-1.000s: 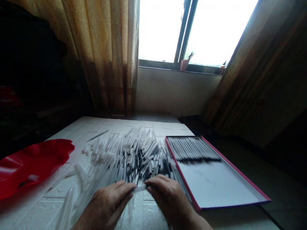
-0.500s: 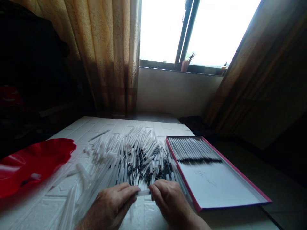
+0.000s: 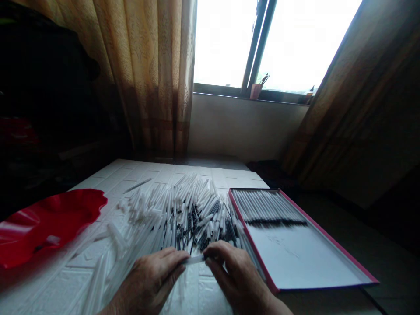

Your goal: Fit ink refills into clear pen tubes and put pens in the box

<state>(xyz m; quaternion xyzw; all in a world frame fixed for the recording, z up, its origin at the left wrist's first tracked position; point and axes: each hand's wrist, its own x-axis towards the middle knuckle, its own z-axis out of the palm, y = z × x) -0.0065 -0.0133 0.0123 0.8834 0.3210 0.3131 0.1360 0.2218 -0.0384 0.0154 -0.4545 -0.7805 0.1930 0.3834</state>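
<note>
My left hand and my right hand meet at the near edge of the white table. Between their fingertips they pinch one thin white pen, held level. Just beyond the hands lies a big loose pile of white pens and black refills. To the right sits a shallow pink-rimmed tray with a neat row of pens lined up at its far end.
A red wavy-edged dish stands at the left with a small piece in it. One stray pen lies apart at the back. Curtains and a bright window rise behind the table, and a dark floor drops off to the right.
The hands stay together on the pen and have shifted only slightly. The view has tilted a little, so everything sits a bit lower and to the right.
</note>
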